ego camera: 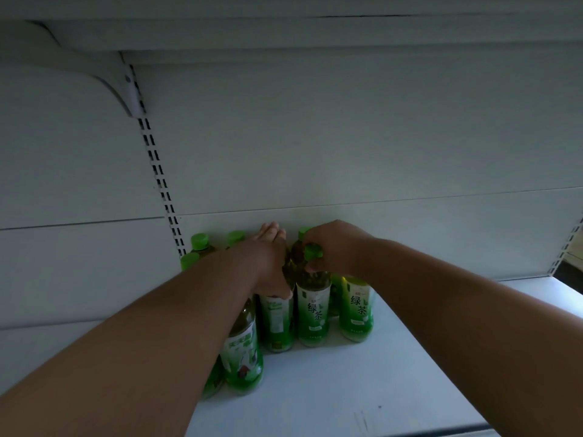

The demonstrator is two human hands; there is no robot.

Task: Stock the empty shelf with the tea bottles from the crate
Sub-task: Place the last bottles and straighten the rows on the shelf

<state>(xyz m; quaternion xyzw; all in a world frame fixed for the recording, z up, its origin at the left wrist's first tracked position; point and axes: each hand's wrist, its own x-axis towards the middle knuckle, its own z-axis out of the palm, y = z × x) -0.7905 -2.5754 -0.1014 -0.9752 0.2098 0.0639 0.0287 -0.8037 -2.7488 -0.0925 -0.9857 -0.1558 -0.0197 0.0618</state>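
Observation:
Several green tea bottles with green caps stand grouped at the left rear of the white shelf. My right hand grips the neck and cap of one upright bottle in the front row. My left hand reaches between the bottles, its fingers stretched toward the back wall and its palm against another bottle. Whether that hand grips it is hidden. Another labelled bottle stands just right of the held one. One more bottle stands nearer, under my left forearm.
A slotted upright runs down the back panel, with a bracket carrying the shelf above. More green caps show behind my left arm. The shelf's right half is bare white surface, with a second upright at the far right.

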